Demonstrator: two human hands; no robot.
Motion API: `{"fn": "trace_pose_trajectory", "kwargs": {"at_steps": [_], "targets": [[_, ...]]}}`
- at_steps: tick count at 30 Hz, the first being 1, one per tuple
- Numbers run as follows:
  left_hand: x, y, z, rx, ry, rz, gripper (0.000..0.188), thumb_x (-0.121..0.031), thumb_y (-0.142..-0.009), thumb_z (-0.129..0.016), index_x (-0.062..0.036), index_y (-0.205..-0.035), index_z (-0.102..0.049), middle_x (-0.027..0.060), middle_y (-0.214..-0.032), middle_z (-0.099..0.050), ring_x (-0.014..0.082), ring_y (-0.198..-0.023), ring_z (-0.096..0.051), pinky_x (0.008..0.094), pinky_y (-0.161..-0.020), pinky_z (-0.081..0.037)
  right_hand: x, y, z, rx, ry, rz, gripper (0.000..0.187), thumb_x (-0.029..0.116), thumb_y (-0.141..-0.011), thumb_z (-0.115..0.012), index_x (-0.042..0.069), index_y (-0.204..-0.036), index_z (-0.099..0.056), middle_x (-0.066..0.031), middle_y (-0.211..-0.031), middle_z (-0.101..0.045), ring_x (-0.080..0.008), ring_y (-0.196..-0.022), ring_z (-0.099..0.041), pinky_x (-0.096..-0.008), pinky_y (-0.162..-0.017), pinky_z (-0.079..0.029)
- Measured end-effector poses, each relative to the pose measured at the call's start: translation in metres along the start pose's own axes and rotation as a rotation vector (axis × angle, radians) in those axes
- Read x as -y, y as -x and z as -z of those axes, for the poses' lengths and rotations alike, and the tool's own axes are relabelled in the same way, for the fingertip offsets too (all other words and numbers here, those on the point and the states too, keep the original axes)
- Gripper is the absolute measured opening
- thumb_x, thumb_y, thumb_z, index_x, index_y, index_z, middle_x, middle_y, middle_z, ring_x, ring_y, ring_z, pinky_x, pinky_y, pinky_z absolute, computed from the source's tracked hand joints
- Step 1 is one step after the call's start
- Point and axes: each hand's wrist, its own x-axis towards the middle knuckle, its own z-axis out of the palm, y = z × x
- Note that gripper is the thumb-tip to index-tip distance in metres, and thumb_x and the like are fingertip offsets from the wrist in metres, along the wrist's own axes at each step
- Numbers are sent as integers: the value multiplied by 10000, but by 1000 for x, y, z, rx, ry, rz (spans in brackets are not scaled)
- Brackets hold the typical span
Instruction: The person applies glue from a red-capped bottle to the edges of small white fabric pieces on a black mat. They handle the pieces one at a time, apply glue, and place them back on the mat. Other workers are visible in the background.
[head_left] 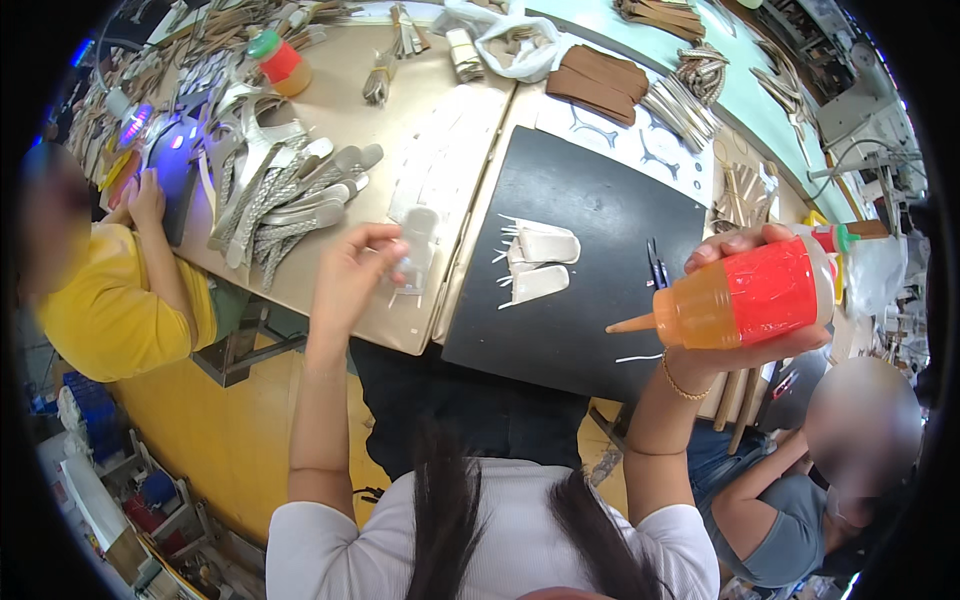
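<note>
- Squeeze bottle (745, 295), red-labelled, amber: in the right hand (752, 355), above the right edge of the black mat (590, 180); body nearly horizontal, tapered nozzle toward the left and slightly down.
- Right hand: wrapped around the bottle, fingers over its far side, the rest of the hand beneath; forearm raised, chain bracelet (683, 380) at wrist.
- Left hand (360, 265): over the tan tabletop (370, 325), fingers bent, thumb near the index finger, narrow gap at most; beside a pale insole-shaped piece (420, 235). Cannot tell whether it is gripped.
- On mat: two pale, strap-fringed pieces (542, 262), side by side.
- Containers: amber contents show through the held bottle's shoulder; level unclear. Second bottle (280, 65), green-capped and red-labelled, stands at far left, orange-amber inside. White plastic bag (515, 40), open, has brownish pieces in it.
- Hard to make out: left fingertips blurred; right palm hidden by the bottle; another green cap (846, 238) partly visible behind it; dark slender tool (657, 265) near the right fingers, kind uncertain.
</note>
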Motion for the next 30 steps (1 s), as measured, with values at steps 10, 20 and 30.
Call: {"fn": "trace_pose_trajectory", "kwargs": {"at_steps": [10,20,30], "targets": [[47,-44,16,-185,-279,-152,171,-71,-791,-684,39,-915,-639,44,-718,-640,88,-630,-559,224,-567,-440,-8,3,4,-86,36,20,996,822,-699,-441,-50,-1181,-443,-181,-901,-591,-294,-773,-637,-388,-652,-555],[26,-25,-14,-445,-801,-467,198,-128,-772,-693,-14,-919,-623,120,-853,-564,278,-781,-549,368,-696,-444,-5,1,11,-26,-43,-1,1000,789,-728,-455,-92,-1200,-414,-213,-942,-595,-302,-869,-624,-439,-692,-546],[9,14,-121,140,-749,-761,243,-106,-729,-719,-31,-937,-617,117,-828,-535,309,-831,-536,387,-731,-437,0,3,14,25,32,7,969,792,-734,-434,-68,-1182,-442,-189,-923,-585,-292,-836,-610,-405,-707,-527]]}}
